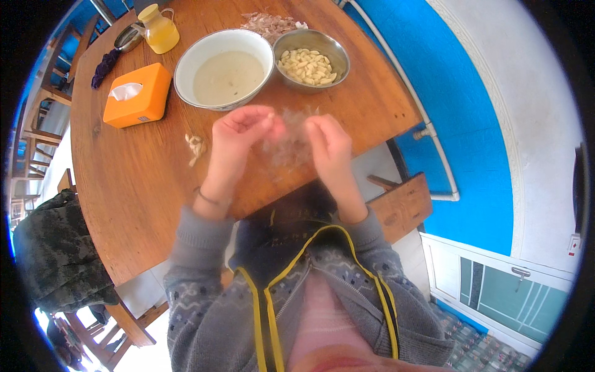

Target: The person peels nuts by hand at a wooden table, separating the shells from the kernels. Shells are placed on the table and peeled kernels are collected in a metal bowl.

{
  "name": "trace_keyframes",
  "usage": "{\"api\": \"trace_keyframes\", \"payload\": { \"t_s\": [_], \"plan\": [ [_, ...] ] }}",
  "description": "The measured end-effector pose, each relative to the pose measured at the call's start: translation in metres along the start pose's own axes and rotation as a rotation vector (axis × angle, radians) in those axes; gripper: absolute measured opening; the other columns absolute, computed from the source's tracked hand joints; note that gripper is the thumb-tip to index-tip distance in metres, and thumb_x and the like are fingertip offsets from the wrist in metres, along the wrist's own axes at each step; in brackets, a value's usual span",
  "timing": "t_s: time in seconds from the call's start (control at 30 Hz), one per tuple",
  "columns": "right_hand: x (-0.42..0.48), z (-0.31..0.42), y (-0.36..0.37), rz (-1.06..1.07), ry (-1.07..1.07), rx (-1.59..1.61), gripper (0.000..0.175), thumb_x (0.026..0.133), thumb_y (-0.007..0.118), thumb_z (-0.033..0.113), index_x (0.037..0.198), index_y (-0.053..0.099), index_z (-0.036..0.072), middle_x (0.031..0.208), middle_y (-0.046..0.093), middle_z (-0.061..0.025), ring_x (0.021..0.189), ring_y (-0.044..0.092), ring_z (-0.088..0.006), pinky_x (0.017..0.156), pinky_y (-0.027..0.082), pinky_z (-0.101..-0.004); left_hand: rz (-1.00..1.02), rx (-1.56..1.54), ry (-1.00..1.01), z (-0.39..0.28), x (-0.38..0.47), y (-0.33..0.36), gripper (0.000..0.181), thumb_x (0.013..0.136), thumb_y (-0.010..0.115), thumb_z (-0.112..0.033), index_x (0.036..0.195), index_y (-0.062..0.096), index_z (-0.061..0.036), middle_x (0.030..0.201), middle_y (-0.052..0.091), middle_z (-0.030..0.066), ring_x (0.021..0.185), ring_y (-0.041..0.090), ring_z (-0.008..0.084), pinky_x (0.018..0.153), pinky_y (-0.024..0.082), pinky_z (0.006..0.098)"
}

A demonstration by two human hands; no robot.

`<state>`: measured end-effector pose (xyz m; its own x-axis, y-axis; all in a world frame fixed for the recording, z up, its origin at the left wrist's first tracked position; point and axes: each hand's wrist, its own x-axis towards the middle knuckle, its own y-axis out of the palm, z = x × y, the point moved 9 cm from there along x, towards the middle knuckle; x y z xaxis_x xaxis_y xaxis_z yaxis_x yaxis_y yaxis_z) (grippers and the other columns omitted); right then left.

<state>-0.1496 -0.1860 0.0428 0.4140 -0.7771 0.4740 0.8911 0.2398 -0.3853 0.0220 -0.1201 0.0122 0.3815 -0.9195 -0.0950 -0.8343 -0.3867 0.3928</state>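
Observation:
My left hand (244, 128) is raised over the near part of the wooden table (139, 204), thumb and fingers pinched at a small pale thing, seemingly a garlic clove (271, 116). My right hand (329, 139) faces it with thumb and forefinger together; whether anything thin is between them is too blurred to tell. Between and below the hands lie papery garlic skins (293, 149). Beyond them stands a white enamel basin (186, 88) of cloudy water. Beside it a steel bowl (343, 58) holds many peeled garlic cloves (307, 67).
Left of my left wrist lie several unpeeled cloves (195, 148). An orange tissue box (148, 100), yellow-lidded jug (161, 35), round metal dish (128, 39) and dark cloth (105, 68) stand farther left. More skins (269, 25) are heaped behind the bowls. A wooden stool (402, 207) is at right.

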Motion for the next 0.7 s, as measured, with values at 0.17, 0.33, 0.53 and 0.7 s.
{"api": "trace_keyframes", "payload": {
  "t_s": [0.17, 0.33, 0.53, 0.7],
  "plan": [
    [0.001, 0.011, 0.002, -0.017, -0.229, -0.23, 0.01, 0.081, 0.072, 0.005, 0.089, 0.067, 0.003, 0.083, 0.063, -0.0138, 0.078, 0.06, -0.0331, 0.069, 0.049, -0.0404, -0.134, 0.678, 0.562, -0.048, 0.041, 0.047, 0.009, 0.087, 0.07, -0.007, 0.094, 0.074, -0.0017, 0.086, 0.073, 0.0113, 0.075, 0.07, 0.0218, 0.065, 0.054, 0.0313],
    [-0.004, 0.021, 0.006, -0.044, -0.27, -0.188, 0.01, 0.075, 0.074, 0.0, 0.083, 0.068, 0.003, 0.082, 0.063, -0.0129, 0.078, 0.06, -0.0329, 0.07, 0.049, -0.0404, -0.208, 1.071, 0.867, -0.057, 0.058, 0.091, 0.017, 0.085, 0.059, -0.004, 0.095, 0.072, -0.0059, 0.087, 0.068, 0.0149, 0.078, 0.065, 0.0398, 0.071, 0.054, 0.0457],
    [-0.004, 0.018, 0.002, -0.021, -0.224, -0.146, 0.007, 0.083, 0.068, 0.0, 0.088, 0.064, 0.002, 0.082, 0.063, -0.0135, 0.08, 0.06, -0.0342, 0.069, 0.049, -0.042, -0.344, 1.032, 0.825, -0.068, -0.025, 0.02, 0.011, 0.082, 0.069, -0.004, 0.092, 0.072, -0.0052, 0.089, 0.07, 0.0128, 0.077, 0.068, 0.0319, 0.069, 0.055, 0.0375],
    [-0.009, 0.014, 0.008, -0.007, -0.158, -0.187, 0.009, 0.092, 0.062, 0.009, 0.091, 0.059, 0.0, 0.082, 0.062, -0.0161, 0.081, 0.06, -0.0366, 0.068, 0.047, -0.0443, -0.414, 1.379, 0.467, -0.083, -0.048, -0.096, 0.015, 0.082, 0.067, 0.0, 0.095, 0.072, -0.0028, 0.092, 0.069, 0.013, 0.081, 0.068, 0.0305, 0.069, 0.053, 0.0356]
  ]
}}
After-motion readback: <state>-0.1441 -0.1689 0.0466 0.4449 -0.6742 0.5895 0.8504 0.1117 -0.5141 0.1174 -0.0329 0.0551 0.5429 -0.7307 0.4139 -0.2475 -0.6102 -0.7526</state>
